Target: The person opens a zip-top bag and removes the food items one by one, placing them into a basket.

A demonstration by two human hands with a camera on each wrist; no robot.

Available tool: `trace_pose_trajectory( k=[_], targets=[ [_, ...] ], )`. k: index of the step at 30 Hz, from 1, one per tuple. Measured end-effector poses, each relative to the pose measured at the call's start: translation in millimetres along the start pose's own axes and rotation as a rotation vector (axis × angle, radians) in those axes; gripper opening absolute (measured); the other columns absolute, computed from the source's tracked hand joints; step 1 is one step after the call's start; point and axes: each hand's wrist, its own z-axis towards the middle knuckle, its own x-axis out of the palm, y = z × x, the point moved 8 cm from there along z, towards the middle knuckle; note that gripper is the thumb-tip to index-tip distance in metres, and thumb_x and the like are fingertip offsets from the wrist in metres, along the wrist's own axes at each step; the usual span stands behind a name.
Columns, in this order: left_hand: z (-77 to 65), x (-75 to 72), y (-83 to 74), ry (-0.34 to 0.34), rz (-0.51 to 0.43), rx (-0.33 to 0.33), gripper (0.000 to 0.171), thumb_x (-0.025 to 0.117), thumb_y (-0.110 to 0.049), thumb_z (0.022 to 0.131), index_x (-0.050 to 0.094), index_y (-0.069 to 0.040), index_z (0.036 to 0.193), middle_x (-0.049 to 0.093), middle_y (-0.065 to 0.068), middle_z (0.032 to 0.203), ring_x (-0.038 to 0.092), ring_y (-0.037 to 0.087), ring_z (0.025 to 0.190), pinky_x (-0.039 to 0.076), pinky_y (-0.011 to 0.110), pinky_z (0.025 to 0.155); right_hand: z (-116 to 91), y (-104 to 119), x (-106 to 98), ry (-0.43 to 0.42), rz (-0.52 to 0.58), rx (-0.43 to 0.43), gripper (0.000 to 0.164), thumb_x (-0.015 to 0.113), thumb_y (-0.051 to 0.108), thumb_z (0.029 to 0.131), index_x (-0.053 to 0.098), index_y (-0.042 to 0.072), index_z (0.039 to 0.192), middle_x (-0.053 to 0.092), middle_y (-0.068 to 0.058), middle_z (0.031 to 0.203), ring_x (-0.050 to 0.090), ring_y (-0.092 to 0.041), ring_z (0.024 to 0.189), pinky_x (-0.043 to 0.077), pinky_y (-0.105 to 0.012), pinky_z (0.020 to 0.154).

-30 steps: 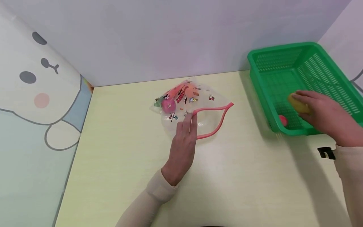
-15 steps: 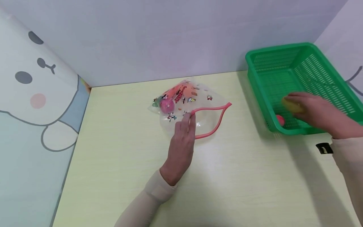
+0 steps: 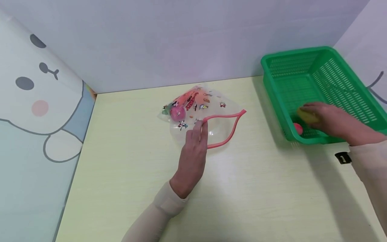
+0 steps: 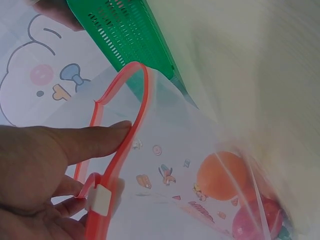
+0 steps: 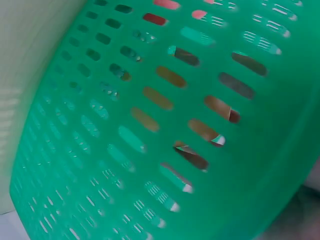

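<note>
My left hand [image 3: 191,161] pinches the pink rim of a clear zip bag [image 3: 216,104] printed with cartoon figures. The left wrist view shows the thumb [image 4: 95,142] along the rim, near a white slider [image 4: 100,200]. The bag's mouth gapes. Inside lie an orange ball-like piece [image 4: 222,175], a pink-purple round piece [image 3: 177,113] and something green. My right hand [image 3: 329,117] is inside the green basket [image 3: 276,90], gripping an oblong yellow piece [image 3: 306,117] whose kind I cannot tell. A pink-red round piece [image 3: 298,128] lies beside it in the basket's near left corner.
The slotted basket wall [image 5: 100,150] fills most of the right wrist view. A pale wall [image 3: 181,40] rises behind the light tabletop [image 3: 121,144]. A cartoon-printed panel [image 3: 33,117] stands on the left.
My right hand has moved slightly left and down in the basket with the yellow piece, closer to the pink-red one. The left hand keeps its hold on the bag's rim.
</note>
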Motion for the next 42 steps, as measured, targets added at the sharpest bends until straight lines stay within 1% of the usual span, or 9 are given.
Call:
trace_pose_trajectory(
  k=[7,14,19,23,27,33,39,42],
  targets=[
    [-0.9,-0.5,0.1,0.004,-0.017,-0.009,0.084,0.085,0.005,0.084,0.043,0.004,0.157,0.039,0.016,0.156,0.052,0.026,0.107,0.057,0.021,0.066,-0.2,1.7,3.8,0.021,0.005,0.005,0.062,0.083,-0.011,0.080,0.055,-0.022,0.134,0.051,-0.046,0.137,0.050,-0.064,0.124,0.049,-0.071,0.093],
    [-0.9,-0.2,0.3,0.002,-0.017,-0.007,0.085,0.084,0.005,0.084,0.042,0.004,0.158,0.039,0.016,0.155,0.052,0.026,0.106,0.056,0.021,0.064,1.7,-0.3,6.5,0.036,-0.001,0.005,0.063,0.084,-0.009,0.080,0.055,-0.021,0.134,0.052,-0.046,0.137,0.049,-0.064,0.125,0.049,-0.071,0.095],
    [-1.0,-0.1,-0.1,0.006,-0.024,-0.007,0.086,0.085,0.005,0.084,0.042,0.004,0.158,0.039,0.017,0.155,0.052,0.027,0.107,0.057,0.021,0.065,2.3,0.1,5.9,0.047,-0.016,0.007,0.063,0.084,-0.009,0.079,0.055,-0.022,0.134,0.052,-0.047,0.136,0.050,-0.065,0.125,0.048,-0.072,0.096],
    [-0.7,0.8,-0.2,0.012,-0.026,-0.009,0.086,0.085,0.004,0.084,0.042,0.004,0.158,0.039,0.017,0.155,0.052,0.026,0.108,0.057,0.021,0.066,0.9,1.0,4.3,0.066,-0.008,0.023,0.063,0.084,-0.005,0.082,0.054,-0.022,0.136,0.050,-0.047,0.139,0.046,-0.065,0.128,0.046,-0.074,0.099],
    [-0.3,0.3,-0.2,0.010,-0.025,-0.008,0.085,0.085,0.004,0.084,0.042,0.004,0.158,0.039,0.016,0.156,0.052,0.027,0.108,0.057,0.022,0.066,-0.3,4.5,-2.9,0.063,-0.013,0.031,0.064,0.084,-0.001,0.084,0.055,-0.019,0.137,0.047,-0.047,0.143,0.043,-0.066,0.131,0.044,-0.074,0.101],
    [0.5,-0.9,-0.1,0.002,-0.021,-0.007,0.084,0.085,0.005,0.084,0.043,0.005,0.157,0.038,0.017,0.156,0.052,0.027,0.107,0.058,0.022,0.065,-1.8,16.2,-22.4,0.012,-0.061,0.023,0.063,0.086,-0.002,0.082,0.057,-0.019,0.134,0.046,-0.047,0.143,0.043,-0.066,0.131,0.044,-0.074,0.100],
    [0.2,-1.2,-0.4,-0.009,-0.010,-0.004,0.084,0.085,0.005,0.084,0.044,0.005,0.156,0.039,0.017,0.155,0.052,0.027,0.107,0.058,0.023,0.066,-3.7,33.5,-36.1,-0.025,-0.121,0.033,0.062,0.085,0.000,0.084,0.057,-0.017,0.136,0.046,-0.045,0.145,0.045,-0.066,0.130,0.047,-0.074,0.096],
    [-0.2,-0.8,-0.3,-0.008,-0.016,-0.005,0.084,0.085,0.005,0.083,0.043,0.005,0.157,0.039,0.017,0.155,0.053,0.027,0.108,0.058,0.023,0.066,-5.5,45.3,-42.2,-0.069,-0.127,0.017,0.062,0.086,0.000,0.083,0.058,-0.016,0.136,0.047,-0.043,0.146,0.047,-0.065,0.128,0.048,-0.073,0.094]
  ],
)
